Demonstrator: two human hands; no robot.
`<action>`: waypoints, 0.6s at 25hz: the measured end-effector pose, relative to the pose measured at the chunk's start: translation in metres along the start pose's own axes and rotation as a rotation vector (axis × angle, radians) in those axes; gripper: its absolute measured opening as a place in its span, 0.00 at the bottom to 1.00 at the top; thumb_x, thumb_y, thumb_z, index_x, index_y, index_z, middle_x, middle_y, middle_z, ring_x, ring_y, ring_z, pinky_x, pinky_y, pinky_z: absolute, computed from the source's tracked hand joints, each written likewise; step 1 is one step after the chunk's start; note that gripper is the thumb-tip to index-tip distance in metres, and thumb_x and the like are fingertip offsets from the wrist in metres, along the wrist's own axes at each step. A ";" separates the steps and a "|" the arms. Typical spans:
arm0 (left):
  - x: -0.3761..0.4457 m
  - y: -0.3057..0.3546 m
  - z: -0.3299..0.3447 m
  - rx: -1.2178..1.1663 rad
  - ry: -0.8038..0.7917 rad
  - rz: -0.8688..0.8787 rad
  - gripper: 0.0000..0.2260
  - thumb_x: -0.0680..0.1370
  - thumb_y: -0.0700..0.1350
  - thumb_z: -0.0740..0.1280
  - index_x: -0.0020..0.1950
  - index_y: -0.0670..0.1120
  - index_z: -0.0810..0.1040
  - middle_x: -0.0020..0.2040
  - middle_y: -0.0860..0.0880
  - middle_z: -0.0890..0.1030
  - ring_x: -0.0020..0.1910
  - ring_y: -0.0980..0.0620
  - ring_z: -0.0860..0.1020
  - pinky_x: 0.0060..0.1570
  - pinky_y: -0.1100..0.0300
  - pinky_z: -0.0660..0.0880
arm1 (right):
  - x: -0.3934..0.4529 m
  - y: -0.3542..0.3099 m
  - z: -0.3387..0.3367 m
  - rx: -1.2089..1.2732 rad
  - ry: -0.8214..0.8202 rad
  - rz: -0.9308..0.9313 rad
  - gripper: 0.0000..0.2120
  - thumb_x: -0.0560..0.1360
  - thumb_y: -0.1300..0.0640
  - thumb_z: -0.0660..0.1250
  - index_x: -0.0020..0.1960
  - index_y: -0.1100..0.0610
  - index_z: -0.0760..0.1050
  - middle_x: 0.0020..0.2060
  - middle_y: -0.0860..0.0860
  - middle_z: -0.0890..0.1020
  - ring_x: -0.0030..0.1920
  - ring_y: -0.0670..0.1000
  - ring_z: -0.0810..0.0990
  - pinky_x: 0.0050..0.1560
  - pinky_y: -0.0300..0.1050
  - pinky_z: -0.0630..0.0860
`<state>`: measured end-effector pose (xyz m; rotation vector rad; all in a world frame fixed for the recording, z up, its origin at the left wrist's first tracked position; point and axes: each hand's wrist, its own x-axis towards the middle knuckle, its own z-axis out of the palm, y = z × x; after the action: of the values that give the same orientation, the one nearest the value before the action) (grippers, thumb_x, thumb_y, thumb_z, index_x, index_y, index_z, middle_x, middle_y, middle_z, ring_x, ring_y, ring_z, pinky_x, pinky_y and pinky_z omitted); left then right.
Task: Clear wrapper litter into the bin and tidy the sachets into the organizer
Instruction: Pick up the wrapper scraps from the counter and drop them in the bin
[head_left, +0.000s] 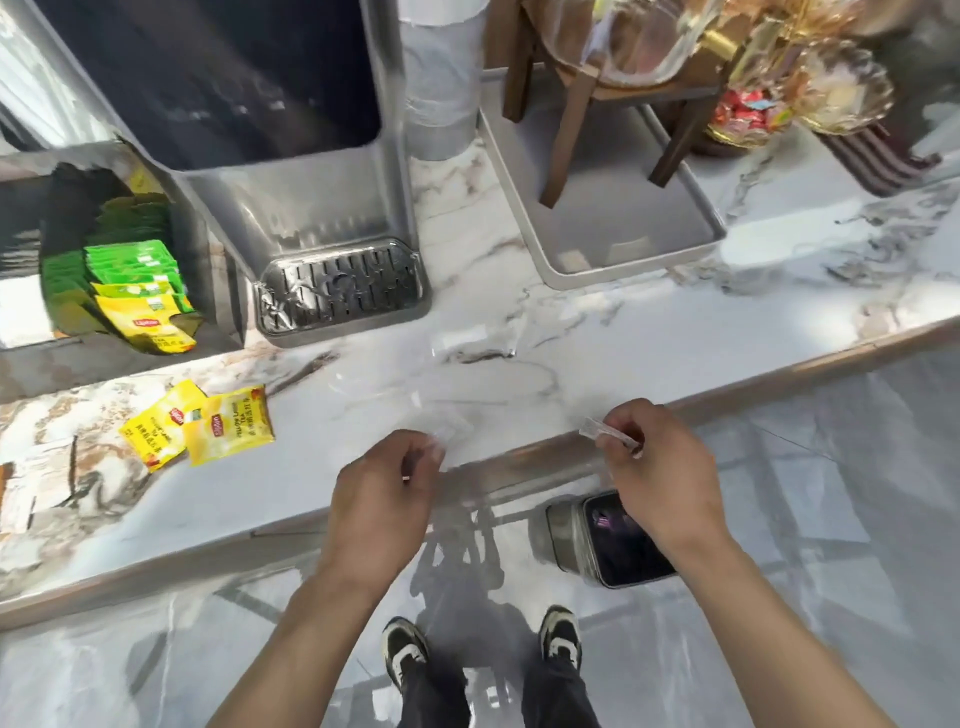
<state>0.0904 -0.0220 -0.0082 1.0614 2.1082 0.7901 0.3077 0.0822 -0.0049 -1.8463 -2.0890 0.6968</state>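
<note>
Both hands (384, 488) (660, 467) pinch clear wrappers (610, 439) beside yellow sachets (228, 428), bin (613, 540) below

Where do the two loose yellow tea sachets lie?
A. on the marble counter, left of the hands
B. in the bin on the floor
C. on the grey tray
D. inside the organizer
A: the two yellow sachets lie overlapping on the marble counter, outside the organizer.

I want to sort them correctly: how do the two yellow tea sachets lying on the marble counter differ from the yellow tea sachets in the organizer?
The two loose yellow tea sachets lie flat on the marble counter, overlapping; the yellow sachets in the grey organizer lean stacked in a row. The loose ones lie alone; those in the organizer sit in front of green sachets. Both show the same red logo.
</note>
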 end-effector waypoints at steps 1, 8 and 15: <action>-0.009 0.006 0.013 -0.001 -0.005 0.010 0.04 0.76 0.51 0.64 0.43 0.56 0.77 0.36 0.57 0.82 0.40 0.59 0.80 0.40 0.67 0.72 | -0.005 0.016 -0.008 0.005 0.013 0.016 0.06 0.72 0.57 0.65 0.41 0.46 0.72 0.39 0.46 0.77 0.36 0.46 0.74 0.31 0.40 0.66; -0.044 0.048 0.144 -0.058 -0.012 -0.007 0.14 0.73 0.46 0.69 0.52 0.62 0.70 0.36 0.59 0.81 0.37 0.62 0.80 0.36 0.69 0.74 | -0.010 0.162 -0.043 0.015 0.051 0.151 0.09 0.70 0.62 0.66 0.42 0.47 0.72 0.40 0.47 0.78 0.36 0.49 0.72 0.38 0.43 0.65; -0.031 0.013 0.328 0.068 -0.102 -0.212 0.08 0.75 0.42 0.65 0.39 0.55 0.76 0.37 0.54 0.81 0.37 0.57 0.80 0.37 0.65 0.70 | -0.001 0.318 0.012 0.022 -0.054 0.292 0.07 0.72 0.56 0.66 0.39 0.45 0.71 0.37 0.46 0.78 0.35 0.51 0.75 0.36 0.43 0.67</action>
<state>0.3590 0.0310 -0.1913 0.8748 2.1299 0.5536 0.5731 0.1027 -0.1793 -2.1663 -1.8518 0.8416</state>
